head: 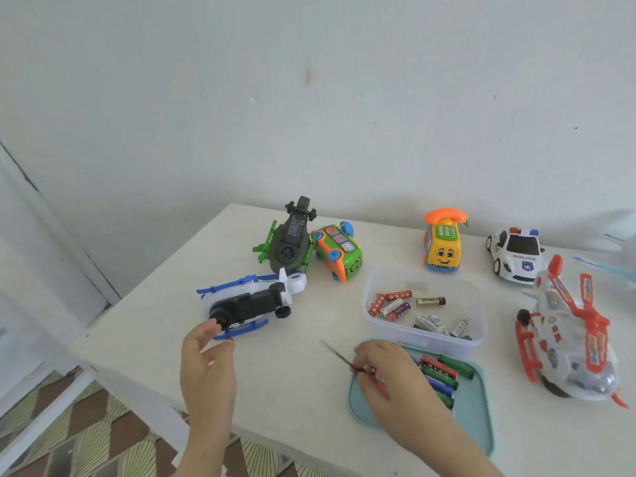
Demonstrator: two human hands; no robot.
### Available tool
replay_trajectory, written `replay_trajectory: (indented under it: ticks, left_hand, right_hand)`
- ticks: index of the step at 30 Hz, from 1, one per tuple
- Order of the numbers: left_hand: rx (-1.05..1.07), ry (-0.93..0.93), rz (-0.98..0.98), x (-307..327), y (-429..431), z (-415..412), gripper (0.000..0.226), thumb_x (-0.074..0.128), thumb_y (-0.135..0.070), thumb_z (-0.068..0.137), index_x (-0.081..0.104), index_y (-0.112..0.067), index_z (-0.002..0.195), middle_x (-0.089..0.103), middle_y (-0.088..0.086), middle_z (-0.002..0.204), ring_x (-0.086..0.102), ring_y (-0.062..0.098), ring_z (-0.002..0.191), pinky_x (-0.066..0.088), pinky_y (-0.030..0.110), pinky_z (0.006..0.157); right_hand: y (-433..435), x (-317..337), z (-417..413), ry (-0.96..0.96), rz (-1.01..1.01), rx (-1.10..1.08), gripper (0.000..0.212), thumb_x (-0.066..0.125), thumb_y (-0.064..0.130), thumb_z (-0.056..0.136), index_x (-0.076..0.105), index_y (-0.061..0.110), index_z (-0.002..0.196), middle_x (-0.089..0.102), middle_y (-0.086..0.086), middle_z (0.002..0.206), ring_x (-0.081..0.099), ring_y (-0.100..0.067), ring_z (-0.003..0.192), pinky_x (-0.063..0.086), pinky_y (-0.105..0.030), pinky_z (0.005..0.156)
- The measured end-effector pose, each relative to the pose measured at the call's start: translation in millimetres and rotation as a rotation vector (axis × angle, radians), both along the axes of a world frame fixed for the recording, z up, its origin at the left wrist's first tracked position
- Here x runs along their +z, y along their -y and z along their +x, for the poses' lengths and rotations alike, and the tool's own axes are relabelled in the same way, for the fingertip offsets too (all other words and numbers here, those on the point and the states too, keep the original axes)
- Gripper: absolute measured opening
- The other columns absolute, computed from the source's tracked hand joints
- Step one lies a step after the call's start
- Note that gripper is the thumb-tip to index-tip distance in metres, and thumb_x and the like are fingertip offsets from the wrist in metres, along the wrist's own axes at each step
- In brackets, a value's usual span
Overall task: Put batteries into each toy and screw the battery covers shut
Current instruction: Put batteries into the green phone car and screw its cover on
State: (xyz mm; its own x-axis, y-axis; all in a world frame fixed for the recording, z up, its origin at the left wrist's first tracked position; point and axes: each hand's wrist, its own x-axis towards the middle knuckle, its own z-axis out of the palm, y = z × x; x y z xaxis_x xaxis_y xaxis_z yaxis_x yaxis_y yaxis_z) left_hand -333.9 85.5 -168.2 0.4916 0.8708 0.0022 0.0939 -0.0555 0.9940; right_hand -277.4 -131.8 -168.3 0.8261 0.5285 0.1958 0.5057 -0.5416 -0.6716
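A blue-and-white toy helicopter (251, 301) lies upturned on the white table (299, 373), its black underside facing up. My left hand (206, 359) reaches to its near end, fingers relaxed, fingertips at the black wheel and blue skid. My right hand (385, 370) holds a thin screwdriver (339, 355) over a teal tray (475, 418) of coloured screwdrivers (444, 373). A clear plastic tub (426, 304) behind it holds several batteries (395, 304). An upturned green helicopter (289, 242) and a green-orange bus (339, 253) lie further back.
A yellow phone car (442, 242) and a white police car (516, 254) stand at the back right. A large red-and-white helicopter (568, 335) stands at the right. The table's left and front edges drop to a patterned floor (86, 435); a wall stands behind.
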Motion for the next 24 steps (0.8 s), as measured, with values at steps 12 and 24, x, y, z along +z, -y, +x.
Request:
replay_trajectory:
  ticks: [12, 24]
  left_hand:
    - [-0.389, -0.106, 0.217, -25.7, -75.3, 20.8, 0.102, 0.065, 0.018, 0.075, 0.024, -0.04, 0.148, 0.032, -0.008, 0.152, 0.038, 0.022, 0.137, 0.036, 0.036, 0.108]
    - [-0.385, -0.028, 0.398, -35.0, -93.3, 22.9, 0.075, 0.078, -0.005, 0.078, 0.042, -0.031, 0.138, 0.055, -0.005, 0.13, 0.053, 0.02, 0.117, 0.043, 0.029, 0.091]
  right_hand:
    - [-39.4, 8.4, -15.2, -0.434, 0.757, -0.386, 0.022, 0.04, 0.008, 0.099, 0.06, 0.017, 0.096, 0.059, -0.009, 0.074, 0.057, -0.021, 0.054, 0.049, -0.033, 0.045]
    - [-62.2, 0.6, -25.9, -0.672, 0.788, -0.499, 0.024, 0.04, 0.009, 0.1, 0.064, 0.011, 0.096, 0.054, -0.004, 0.066, 0.038, -0.012, 0.042, 0.027, -0.019, 0.033]
